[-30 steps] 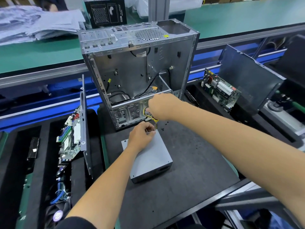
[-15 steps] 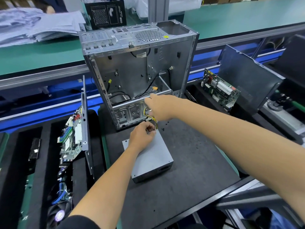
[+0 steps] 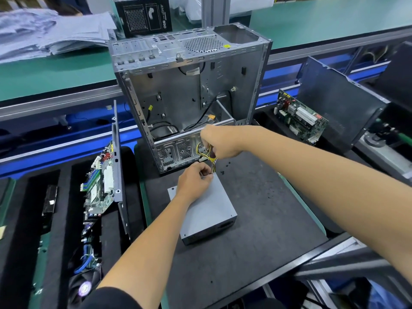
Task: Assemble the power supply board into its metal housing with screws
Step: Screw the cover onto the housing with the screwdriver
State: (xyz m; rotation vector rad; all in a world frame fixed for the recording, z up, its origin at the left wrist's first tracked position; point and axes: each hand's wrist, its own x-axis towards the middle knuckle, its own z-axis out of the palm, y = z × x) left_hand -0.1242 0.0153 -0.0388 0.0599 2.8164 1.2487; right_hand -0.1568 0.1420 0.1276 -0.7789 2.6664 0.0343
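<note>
Power supply (image 3: 205,210) lies on black mat (image 3: 256,230) beside green conveyor (image 3: 66,72), both hands' fingers (image 3: 206,175) pinching its cables (image 3: 211,162).

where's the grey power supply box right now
In the head view the grey power supply box lies flat on the black mat, centre frame, just in front of the open metal case.

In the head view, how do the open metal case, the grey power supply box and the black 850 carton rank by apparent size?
1. Open metal case, clearly largest.
2. Grey power supply box.
3. Black 850 carton, unsure: it looks about as large as the box, but stands farther away and is cut off at the top.
</note>
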